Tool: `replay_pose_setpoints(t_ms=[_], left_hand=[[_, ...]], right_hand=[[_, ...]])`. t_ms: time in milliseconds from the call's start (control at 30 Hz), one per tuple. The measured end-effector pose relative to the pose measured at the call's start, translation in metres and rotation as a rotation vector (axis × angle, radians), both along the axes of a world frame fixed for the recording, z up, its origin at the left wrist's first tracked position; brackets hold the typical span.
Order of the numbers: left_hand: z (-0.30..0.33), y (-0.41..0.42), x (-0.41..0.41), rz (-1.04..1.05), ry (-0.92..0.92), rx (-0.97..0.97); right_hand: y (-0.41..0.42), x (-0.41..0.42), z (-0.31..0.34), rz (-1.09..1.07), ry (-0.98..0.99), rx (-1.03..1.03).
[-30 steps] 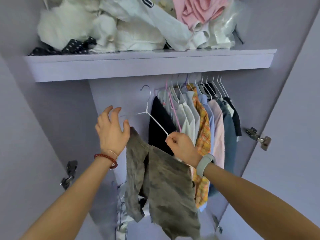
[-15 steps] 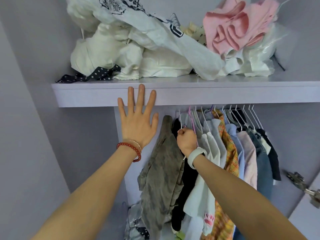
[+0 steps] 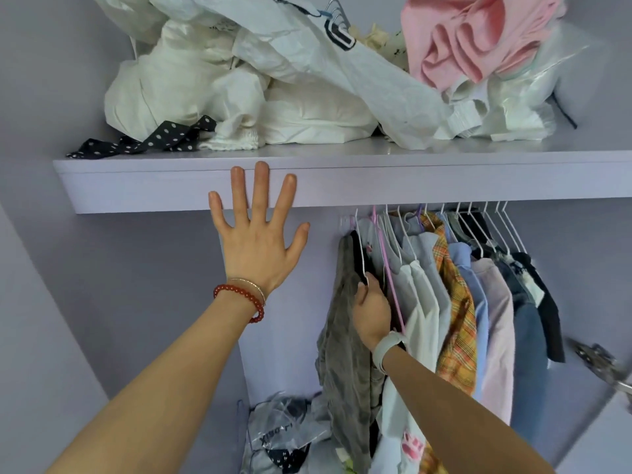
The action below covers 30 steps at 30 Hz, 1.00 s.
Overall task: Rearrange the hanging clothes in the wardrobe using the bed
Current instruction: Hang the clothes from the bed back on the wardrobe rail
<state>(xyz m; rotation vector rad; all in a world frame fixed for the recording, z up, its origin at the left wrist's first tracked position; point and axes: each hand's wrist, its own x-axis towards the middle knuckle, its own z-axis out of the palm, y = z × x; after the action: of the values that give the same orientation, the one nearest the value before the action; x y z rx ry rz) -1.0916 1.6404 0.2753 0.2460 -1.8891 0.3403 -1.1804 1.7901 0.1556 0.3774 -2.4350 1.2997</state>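
A row of clothes hangs under the lilac shelf (image 3: pixel 376 184) on white and pink hangers: an olive-grey garment (image 3: pixel 345 336) at the left end, then black, white, an orange plaid shirt (image 3: pixel 456 309), blue, pink and dark pieces. My right hand (image 3: pixel 371 311) grips the white hanger (image 3: pixel 360 254) of the olive-grey garment, just below the rail. My left hand (image 3: pixel 258 234) is spread flat with straight fingers, its fingertips against the shelf's front edge. The rail itself is hidden behind the shelf.
On the shelf lies a heap of white bags (image 3: pixel 239 83), pink cloth (image 3: pixel 468 39) and a black dotted ribbon (image 3: pixel 150 140). Plastic bags (image 3: pixel 284 436) sit on the wardrobe floor. A door hinge (image 3: pixel 598 360) juts out at the right.
The olive-grey garment went up from a tilted hanger in front of the wardrobe to hanging at the row's left end. My left hand rose and spread against the shelf edge. My right hand slid lower.
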Motion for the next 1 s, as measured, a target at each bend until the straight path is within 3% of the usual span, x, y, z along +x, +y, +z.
replay_pose_setpoints(t_ms=[133, 367, 533, 633, 733, 867, 1000], left_hand=[[0.001, 0.001, 0.001, 0.006, -0.040, 0.016], [-0.026, 0.035, 0.017, -0.168, -0.110, 0.228], [-0.113, 0.097, 0.030, -0.439, -0.313, 0.462], [-0.155, 0.155, 0.041, -0.572, -0.540, 0.418], [-0.191, 0.222, 0.063, -0.781, -0.708, 0.365], [-0.236, 0.313, 0.108, -1.044, -0.950, 0.256], [-0.260, 0.405, 0.178, -1.236, -1.202, 0.074]], right_hand=[[0.016, 0.012, -0.022, 0.086, 0.083, 0.207], [0.056, 0.058, -0.001, 0.232, 0.162, 0.258], [0.130, 0.099, -0.025, -0.004, 0.377, 0.390], [0.197, 0.142, -0.061, -0.228, 0.260, 0.503], [0.264, 0.209, -0.097, -0.437, 0.017, 0.558], [0.341, 0.319, -0.136, -0.750, -0.332, 0.503], [0.392, 0.444, -0.156, -1.029, -0.531, 0.411]])
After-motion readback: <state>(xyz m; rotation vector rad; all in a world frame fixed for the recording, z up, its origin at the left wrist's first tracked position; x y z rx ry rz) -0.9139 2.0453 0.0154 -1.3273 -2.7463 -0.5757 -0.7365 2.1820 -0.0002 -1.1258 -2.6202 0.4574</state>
